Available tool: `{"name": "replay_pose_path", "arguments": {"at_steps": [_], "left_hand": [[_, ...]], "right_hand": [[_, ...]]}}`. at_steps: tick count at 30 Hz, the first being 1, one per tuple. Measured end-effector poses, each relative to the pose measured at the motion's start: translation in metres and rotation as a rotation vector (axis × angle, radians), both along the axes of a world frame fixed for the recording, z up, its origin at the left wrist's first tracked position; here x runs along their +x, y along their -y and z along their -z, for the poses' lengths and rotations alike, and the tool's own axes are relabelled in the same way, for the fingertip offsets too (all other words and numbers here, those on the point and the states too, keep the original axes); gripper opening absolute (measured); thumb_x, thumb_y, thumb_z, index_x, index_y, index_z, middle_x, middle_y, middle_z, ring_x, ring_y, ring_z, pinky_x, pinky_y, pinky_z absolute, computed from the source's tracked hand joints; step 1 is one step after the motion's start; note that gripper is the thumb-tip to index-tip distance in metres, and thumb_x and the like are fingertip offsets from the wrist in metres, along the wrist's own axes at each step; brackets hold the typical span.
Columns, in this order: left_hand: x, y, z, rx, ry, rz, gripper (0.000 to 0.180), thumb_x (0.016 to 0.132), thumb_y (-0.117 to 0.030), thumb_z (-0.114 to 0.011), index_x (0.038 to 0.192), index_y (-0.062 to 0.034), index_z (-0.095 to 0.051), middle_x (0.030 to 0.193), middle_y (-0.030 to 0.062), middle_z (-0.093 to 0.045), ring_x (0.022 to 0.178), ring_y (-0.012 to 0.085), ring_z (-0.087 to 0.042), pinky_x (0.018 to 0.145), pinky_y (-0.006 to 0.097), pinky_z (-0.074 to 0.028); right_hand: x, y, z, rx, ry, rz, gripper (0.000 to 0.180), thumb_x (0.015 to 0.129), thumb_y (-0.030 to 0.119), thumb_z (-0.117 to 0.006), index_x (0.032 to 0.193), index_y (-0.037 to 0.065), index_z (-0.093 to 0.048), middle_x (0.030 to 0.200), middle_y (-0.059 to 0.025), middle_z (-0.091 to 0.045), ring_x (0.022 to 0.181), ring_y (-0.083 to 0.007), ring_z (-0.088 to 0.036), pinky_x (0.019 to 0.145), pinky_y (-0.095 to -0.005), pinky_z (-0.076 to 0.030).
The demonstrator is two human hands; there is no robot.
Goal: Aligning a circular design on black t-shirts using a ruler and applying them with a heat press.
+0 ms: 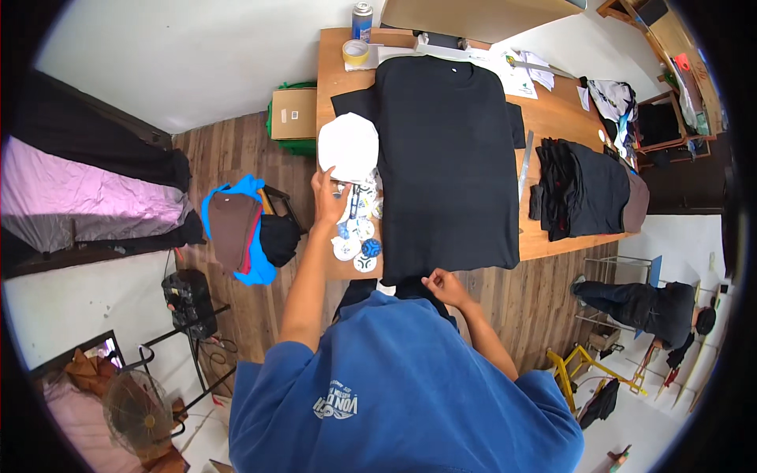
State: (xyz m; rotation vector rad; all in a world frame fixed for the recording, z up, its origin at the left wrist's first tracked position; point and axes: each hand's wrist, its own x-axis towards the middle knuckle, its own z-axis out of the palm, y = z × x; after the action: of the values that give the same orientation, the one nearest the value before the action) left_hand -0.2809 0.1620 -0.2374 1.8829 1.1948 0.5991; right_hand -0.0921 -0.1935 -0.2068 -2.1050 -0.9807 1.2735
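Note:
A black T-shirt (449, 165) lies flat on the wooden table in front of me, its neck at the far end. To its left sits a white rounded piece (348, 147), of cloth or paper; I cannot tell which. My left hand (330, 199) is at the near edge of this piece, fingers apart, with a fingertip touching it. Several round blue and white stickers or patches (365, 229) lie beside and below that hand. Just off the shirt's near hem is my right hand (448, 289), its fingers curled together; whatever they may hold is hidden.
Folded dark garments (587, 189) are stacked on the table's right, past a metal ruler (525, 162). Yellow tape (356, 53) and a spray can (362, 21) stand at the far left corner. Clothes (236, 229) lie on a stool at left. Another person (654, 311) is at the right.

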Motion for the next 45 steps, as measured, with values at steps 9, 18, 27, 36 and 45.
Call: {"name": "replay_pose_path", "arguments": {"at_steps": [9, 18, 27, 36, 45], "left_hand": [[-0.05, 0.07, 0.018, -0.075, -0.12, -0.226, 0.057, 0.09, -0.023, -0.077, 0.141, -0.0135, -0.053, 0.137, 0.016, -0.051, 0.13, 0.0379, -0.052, 0.108, 0.053, -0.038], [-0.062, 0.096, 0.029, -0.094, -0.216, -0.194, 0.039, 0.089, -0.023, -0.077, 0.125, -0.0137, -0.064, 0.13, 0.0114, -0.055, 0.128, 0.0344, -0.052, 0.106, 0.054, -0.037], [-0.052, 0.089, 0.015, -0.019, -0.296, 0.044, 0.034, 0.089, -0.024, -0.076, 0.122, -0.0183, -0.068, 0.133, 0.0119, -0.051, 0.128, 0.0347, -0.049, 0.105, 0.051, -0.035], [-0.037, 0.085, 0.002, 0.057, -0.285, 0.082, 0.036, 0.089, -0.023, -0.076, 0.123, -0.0163, -0.068, 0.136, 0.0146, -0.05, 0.126, 0.0362, -0.048, 0.105, 0.051, -0.035], [-0.038, 0.074, -0.006, 0.04, -0.178, 0.172, 0.032, 0.091, -0.014, -0.073, 0.123, -0.0102, -0.069, 0.13, 0.0133, -0.056, 0.118, 0.0333, -0.058, 0.101, 0.045, -0.045]], "right_hand": [[-0.01, -0.006, 0.02, 0.051, -0.061, 0.064, 0.017, 0.1, 0.02, -0.069, 0.101, 0.002, -0.068, 0.085, -0.0059, -0.067, 0.07, -0.0134, -0.062, 0.068, -0.0307, -0.053], [0.014, -0.042, 0.042, 0.092, 0.253, 0.058, 0.01, 0.098, 0.006, -0.062, 0.106, 0.002, -0.067, 0.101, -0.0149, -0.065, 0.09, -0.0273, -0.068, 0.081, -0.0374, -0.056], [0.084, -0.031, 0.025, 0.285, 0.531, 0.455, 0.015, 0.102, -0.002, -0.054, 0.111, 0.002, -0.066, 0.099, -0.0147, -0.062, 0.088, -0.0279, -0.064, 0.084, -0.036, -0.052], [0.063, -0.03, 0.047, 0.034, 0.351, 0.339, 0.017, 0.096, 0.013, -0.07, 0.11, 0.005, -0.067, 0.094, -0.0126, -0.059, 0.082, -0.0233, -0.062, 0.077, -0.036, -0.053], [0.066, -0.036, 0.068, -0.096, 0.194, 0.275, 0.031, 0.085, 0.02, -0.083, 0.105, 0.008, -0.064, 0.104, -0.0133, -0.056, 0.091, -0.0269, -0.061, 0.088, -0.0392, -0.053]]}}
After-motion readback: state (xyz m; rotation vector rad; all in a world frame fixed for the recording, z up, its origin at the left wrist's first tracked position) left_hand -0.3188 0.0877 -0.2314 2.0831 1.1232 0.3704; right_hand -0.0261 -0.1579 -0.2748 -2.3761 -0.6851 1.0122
